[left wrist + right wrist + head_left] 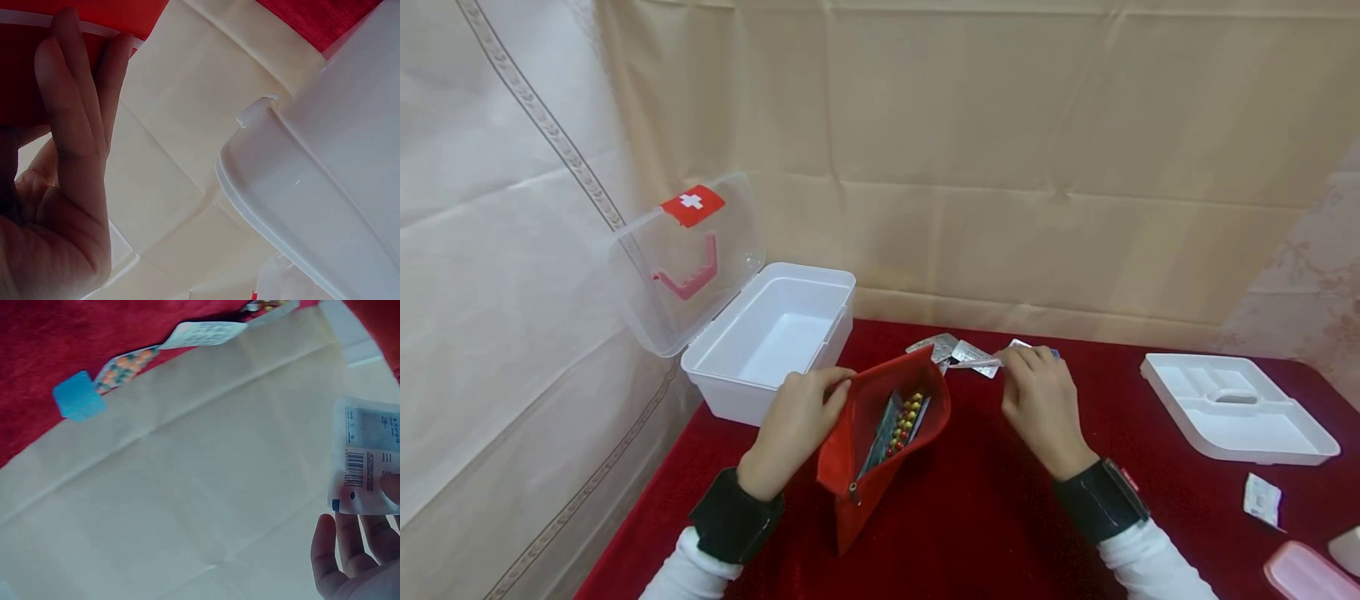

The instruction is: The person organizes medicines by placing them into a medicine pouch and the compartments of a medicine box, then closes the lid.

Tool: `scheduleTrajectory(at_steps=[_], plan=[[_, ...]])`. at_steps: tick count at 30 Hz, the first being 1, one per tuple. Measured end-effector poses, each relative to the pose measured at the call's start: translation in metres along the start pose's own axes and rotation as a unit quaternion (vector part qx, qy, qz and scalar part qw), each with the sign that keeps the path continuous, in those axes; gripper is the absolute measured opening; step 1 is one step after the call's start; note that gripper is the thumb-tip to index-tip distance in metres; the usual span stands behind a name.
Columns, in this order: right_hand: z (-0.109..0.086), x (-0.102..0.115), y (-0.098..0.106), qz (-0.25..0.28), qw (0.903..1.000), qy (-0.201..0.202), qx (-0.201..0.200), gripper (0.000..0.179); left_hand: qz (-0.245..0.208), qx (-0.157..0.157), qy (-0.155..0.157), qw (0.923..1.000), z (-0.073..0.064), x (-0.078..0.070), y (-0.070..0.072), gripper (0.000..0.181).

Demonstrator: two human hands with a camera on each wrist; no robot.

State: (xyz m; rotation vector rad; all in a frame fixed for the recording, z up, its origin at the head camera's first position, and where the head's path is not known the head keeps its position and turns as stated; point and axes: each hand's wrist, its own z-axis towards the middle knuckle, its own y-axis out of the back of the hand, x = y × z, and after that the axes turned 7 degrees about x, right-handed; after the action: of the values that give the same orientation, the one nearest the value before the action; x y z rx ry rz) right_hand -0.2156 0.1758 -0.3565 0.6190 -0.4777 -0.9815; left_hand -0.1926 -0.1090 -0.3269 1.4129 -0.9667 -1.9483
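Note:
My left hand (797, 425) grips the upper left edge of a red zip pouch (867, 504), between thumb and fingers. The pouch gapes open at the top, tilted over the table. Inside it stand a blister pack of red and yellow capsules (906, 425) and other flat packs. To the right of the pouch mouth, my right hand (1041, 400) pinches a flat white packet (355, 434) with a printed barcode; the head view shows this packet nearly edge-on. Behind the hands, several blister packs (940, 343) lie on the table, one with orange and green capsules (128, 367).
A white first-aid box (730, 400) stands at the left, its clear lid (733, 221) raised. At the right lie a white compartment tray (1236, 433), a small white packet (1262, 498) and a pink case (1311, 573). Beside the blister packs is a blue square item (80, 397).

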Motion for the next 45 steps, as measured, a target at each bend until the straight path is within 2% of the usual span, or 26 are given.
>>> scheduleTrajectory(at_steps=[6,15,26,33,36,40,45], plan=[[0.0,0.018,0.005,0.009,0.9991,0.041,0.003,0.021,-0.003,0.004,0.002,1.0,0.0,0.001,0.0,0.023],[0.0,0.039,0.006,0.015,0.9945,0.083,0.062,0.026,0.018,-0.009,-0.006,0.9998,0.001,0.0,0.0,0.021],[0.001,0.054,-0.002,0.011,0.9845,0.139,0.106,0.027,0.0,0.002,-0.001,1.0,0.001,0.002,0.001,0.023],[0.002,0.061,-0.016,0.009,0.9745,0.177,0.138,0.026,-0.005,0.004,-0.002,1.0,0.001,0.002,0.001,0.023],[0.005,0.063,-0.021,0.008,0.969,0.183,0.166,0.029,-0.002,0.0,-0.006,1.0,0.001,0.002,0.001,0.022],[0.01,0.065,-0.025,0.009,0.9594,0.184,0.213,0.031,0.002,-0.003,-0.009,1.0,0.001,0.002,0.0,0.023],[0.016,0.069,-0.03,-0.014,0.9444,0.209,0.254,0.028,0.001,0.0,-0.004,1.0,0.001,0.002,0.0,0.024]])
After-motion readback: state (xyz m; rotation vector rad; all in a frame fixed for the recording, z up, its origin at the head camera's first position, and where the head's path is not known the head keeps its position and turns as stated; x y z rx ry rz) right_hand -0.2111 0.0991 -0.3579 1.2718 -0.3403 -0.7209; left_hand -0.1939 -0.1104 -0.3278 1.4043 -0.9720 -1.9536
